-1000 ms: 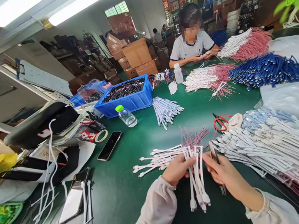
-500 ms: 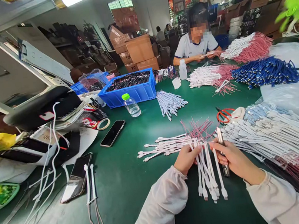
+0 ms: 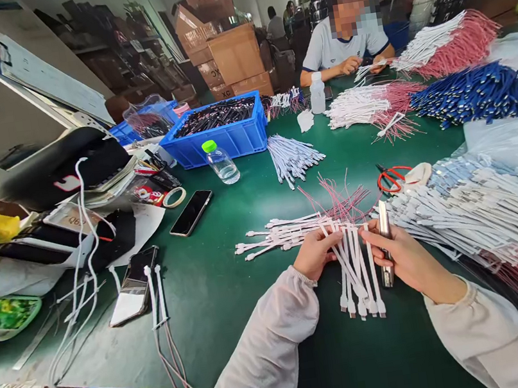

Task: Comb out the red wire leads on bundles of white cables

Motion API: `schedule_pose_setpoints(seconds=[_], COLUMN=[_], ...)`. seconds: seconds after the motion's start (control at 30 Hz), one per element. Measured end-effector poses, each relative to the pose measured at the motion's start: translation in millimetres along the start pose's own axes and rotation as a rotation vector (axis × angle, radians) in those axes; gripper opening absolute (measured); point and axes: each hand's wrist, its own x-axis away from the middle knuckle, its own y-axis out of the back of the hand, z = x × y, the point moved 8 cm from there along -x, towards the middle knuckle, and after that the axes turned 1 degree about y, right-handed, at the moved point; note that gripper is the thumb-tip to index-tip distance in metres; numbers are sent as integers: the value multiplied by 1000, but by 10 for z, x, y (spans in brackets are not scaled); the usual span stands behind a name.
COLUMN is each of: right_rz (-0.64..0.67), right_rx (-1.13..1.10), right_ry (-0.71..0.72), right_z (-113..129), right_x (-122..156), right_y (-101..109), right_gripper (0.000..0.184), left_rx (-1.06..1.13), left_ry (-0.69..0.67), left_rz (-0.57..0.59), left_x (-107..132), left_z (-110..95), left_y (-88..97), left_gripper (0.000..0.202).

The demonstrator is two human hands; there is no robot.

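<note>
My left hand [image 3: 314,254] is closed on the upper ends of several white flat cables [image 3: 358,279], which fan downward with plugs at their lower ends. Held upright in my right hand [image 3: 407,256] is a slim silver bar-shaped tool [image 3: 383,217]; its exact kind is unclear. The thumb and finger of that hand also pinch the top of the rightmost white cable [image 3: 375,274]. Behind my left hand lies a bundle of white cables [image 3: 275,238] with plugs pointing left. Thin pink wires [image 3: 337,198] stick up beyond my fingers.
A large white cable pile [image 3: 475,207] lies to the right, near red-handled scissors [image 3: 390,178]. Farther back are a blue bin [image 3: 217,142], a bottle [image 3: 223,164] and blue cables [image 3: 482,96]. Phones [image 3: 191,213] lie left. Across the table a person [image 3: 346,45] handles cables.
The camera view has tilted down. Both hands keep their grips, with the rightmost cable slightly closer to the others. The person opposite has shifted their hands, with white cables showing between them.
</note>
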Motion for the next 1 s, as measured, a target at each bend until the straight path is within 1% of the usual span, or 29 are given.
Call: schedule_pose_setpoints(seconds=[0.17, 0.37, 0.5, 0.57, 0.73, 0.8, 0.87, 1.0], right_rz=[21, 16, 26, 4, -112, -125, -111, -99], right_rx=[2, 21, 50, 64, 117, 146, 170, 202], right_ry=[6, 7, -1, 11, 58, 55, 44, 26], right_z=[-6, 7, -19, -32, -28, -25, -24, -28], right_x=[8, -1, -8, -17, -7, 17, 42, 65], right_y=[-25, -2, -5, 16, 100, 84, 37, -17], right_gripper=[30, 28, 32, 34, 37, 35, 34, 34], left_rx=[-26, -42, -26, -46, -210, -251, -260, -187], left_ry=[-22, -58, -76, -104, -234, -261, -280, -275], left_rz=[-8, -18, -5, -13, -113, -137, -124, -25], left_x=[19, 23, 17, 15, 23, 29, 40, 82], left_z=[-20, -30, -15, -25, -108, -124, -136, -142], left_y=[1, -17, -42, -40, 27, 35, 5, -121], left_gripper=[40, 41, 42, 42, 34, 34, 37, 43])
